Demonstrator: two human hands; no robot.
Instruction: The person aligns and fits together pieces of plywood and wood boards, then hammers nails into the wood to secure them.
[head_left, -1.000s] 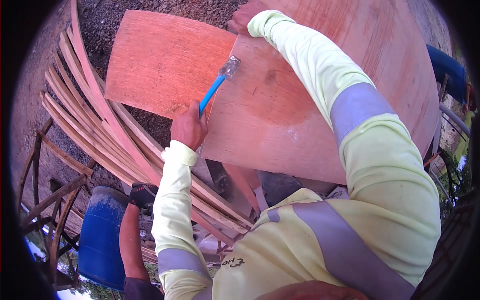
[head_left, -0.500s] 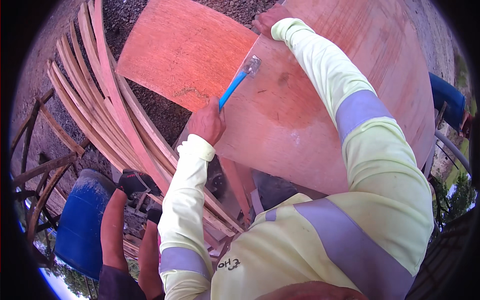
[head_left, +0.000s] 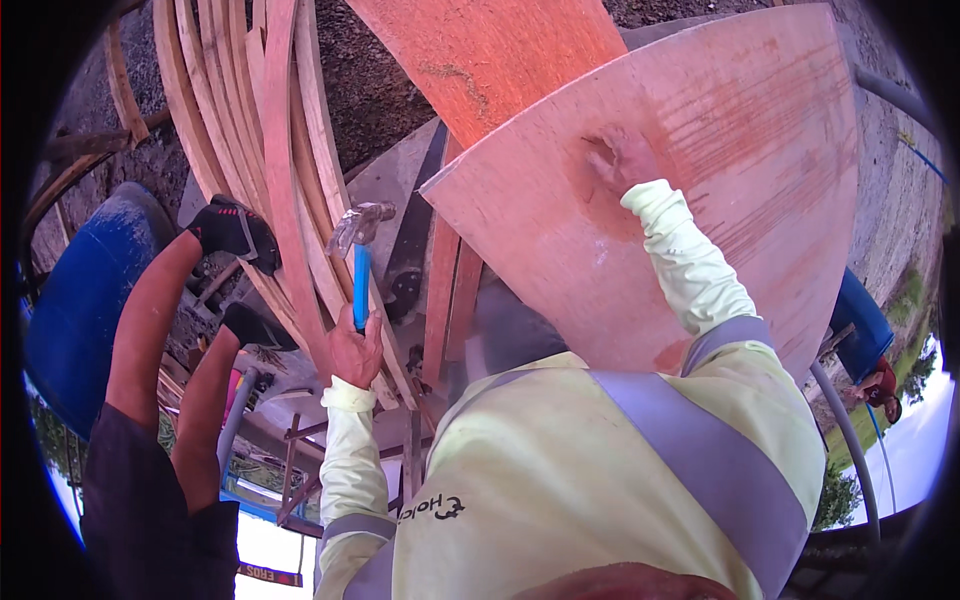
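Note:
My left hand is wrapped round the blue handle of a claw hammer. The hammer's metal head points away from me, over the long wooden strips. My right hand is above a large plywood sheet, at a darker reddish patch on its surface. Its fingers are curled together, and what they hold, if anything, is too small to make out. Beyond the sheet's far left edge lies a second, more orange plywood board, partly covered by it.
Long wooden strips lie bundled at the left. Another person's legs in dark shorts and dark shoes are beside them, near a blue barrel. A second blue barrel stands at the right, with another person farther off.
My right hand has left the sheet's far edge and come back over the reddish patch. My left hand has drawn the hammer off the sheet, toward the left. The view has shifted.

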